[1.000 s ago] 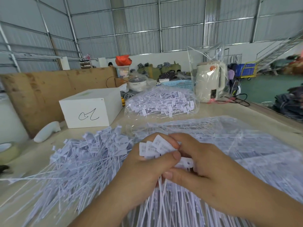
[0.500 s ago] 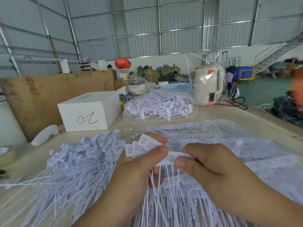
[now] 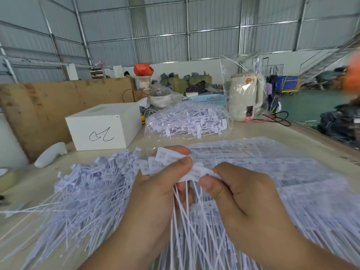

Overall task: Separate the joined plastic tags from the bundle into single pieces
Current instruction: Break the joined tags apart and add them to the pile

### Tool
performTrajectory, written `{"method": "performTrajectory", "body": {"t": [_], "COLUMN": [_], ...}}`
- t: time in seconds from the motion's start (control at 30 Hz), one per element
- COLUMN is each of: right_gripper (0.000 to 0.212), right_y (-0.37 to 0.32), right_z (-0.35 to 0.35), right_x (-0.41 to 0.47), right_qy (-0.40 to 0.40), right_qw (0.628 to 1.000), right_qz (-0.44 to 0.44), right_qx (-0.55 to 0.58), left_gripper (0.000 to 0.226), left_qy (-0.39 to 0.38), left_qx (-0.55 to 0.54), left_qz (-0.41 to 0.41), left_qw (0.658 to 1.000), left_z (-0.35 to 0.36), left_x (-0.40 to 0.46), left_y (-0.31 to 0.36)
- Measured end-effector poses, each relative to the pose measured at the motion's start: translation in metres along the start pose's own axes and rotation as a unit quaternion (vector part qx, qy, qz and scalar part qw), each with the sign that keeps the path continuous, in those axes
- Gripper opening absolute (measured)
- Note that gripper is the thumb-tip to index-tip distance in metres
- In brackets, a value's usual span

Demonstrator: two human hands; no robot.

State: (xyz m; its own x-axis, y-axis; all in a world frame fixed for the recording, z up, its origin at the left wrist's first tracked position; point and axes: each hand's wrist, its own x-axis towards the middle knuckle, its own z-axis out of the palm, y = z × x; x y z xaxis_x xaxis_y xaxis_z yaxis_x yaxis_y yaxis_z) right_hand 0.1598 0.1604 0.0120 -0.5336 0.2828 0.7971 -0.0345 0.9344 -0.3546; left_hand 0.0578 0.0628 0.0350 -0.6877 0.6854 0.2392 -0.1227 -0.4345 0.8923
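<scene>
While the left hand [image 3: 155, 184] grips the joined tags [image 3: 165, 162], the right hand [image 3: 239, 193] (now shifted rightward) pinches one tag [image 3: 196, 172], peeling it free at frame centre.

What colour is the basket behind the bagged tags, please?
Light blue, with a lattice-patterned wall; the basket shows only in the head view, behind the bagged tags.

Two bare forearms, left hand [image 3: 155, 193] and right hand [image 3: 245, 199] ungloved, ringless.
</scene>
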Motion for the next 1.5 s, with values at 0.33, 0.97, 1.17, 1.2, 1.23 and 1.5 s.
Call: {"method": "performTrajectory", "body": {"t": [0.33, 0.97, 1.17, 1.2, 1.23, 1.5], "right_gripper": [0.031, 0.039, 0.025, 0.022, 0.019, 0.038], "right_y": [0.016, 0.014, 0.014, 0.015, 0.015, 0.014], "right_z": [-0.015, -0.023, -0.021, -0.022, -0.022, -0.019], "right_x": [0.013, 0.006, 0.005, 0.004, 0.003, -0.001], "right_qy": [-0.136, -0.137, -0.209, -0.204, -0.194, -0.188], "right_qw": [0.986, 0.988, 0.969, 0.969, 0.971, 0.965], "right_qz": [-0.086, 0.005, 0.024, 0.028, 0.031, 0.085], "right_qx": [-0.036, 0.069, 0.129, 0.135, 0.137, 0.163], "left_gripper": [0.011, 0.027, 0.016, 0.015, 0.016, 0.044], "left_qy": [-0.077, -0.037, -0.074, -0.082, -0.088, -0.112], "left_qx": [-0.004, 0.124, 0.093, 0.088, 0.087, 0.122], "left_qz": [-0.106, 0.062, 0.056, 0.048, 0.044, -0.032], "left_qw": [0.991, 0.990, 0.991, 0.992, 0.991, 0.986], "left_z": [-0.020, -0.010, -0.005, -0.005, -0.005, -0.012], "left_x": [0.005, 0.005, 0.002, 0.002, 0.003, 0.002], "left_y": [-0.004, -0.010, -0.016, -0.017, -0.017, -0.026]}}
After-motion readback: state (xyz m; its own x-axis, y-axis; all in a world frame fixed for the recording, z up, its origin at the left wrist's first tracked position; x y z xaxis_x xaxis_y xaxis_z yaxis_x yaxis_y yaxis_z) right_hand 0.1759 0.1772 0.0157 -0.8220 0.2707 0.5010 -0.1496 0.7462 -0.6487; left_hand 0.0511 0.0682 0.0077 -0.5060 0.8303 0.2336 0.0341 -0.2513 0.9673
